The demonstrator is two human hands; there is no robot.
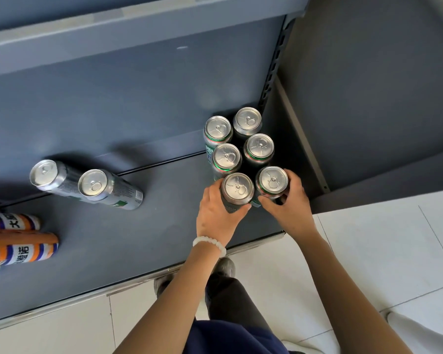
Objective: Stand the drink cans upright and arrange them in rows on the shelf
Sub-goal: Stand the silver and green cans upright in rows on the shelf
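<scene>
Head view, looking down on a dark grey shelf (138, 238). Six silver drink cans stand upright right of centre in the frame, packed in two columns of three, tops showing pull tabs. The left hand (215, 213), with a white bead bracelet (210, 245) at the wrist, curls round the nearest can of the left column (237, 189); the right hand (289, 203) curls round the nearest can of the right column (273, 180). Behind them stand the other four cans (241, 139), touching one another; green and red bands show on their sides, the printing too small to read.

Two more silver cans (87, 185) stand at the left of the frame, close together and well apart from the group, leaning in the wide-angle view. At the lower left edge lie orange, white and blue cans (21, 246) on their sides; at least two show, cut off by the frame, so their full count cannot be told. Below the shelf edge, pale floor tiles (368, 251) and the person's shoes (225, 268), partly hidden by the arms.
</scene>
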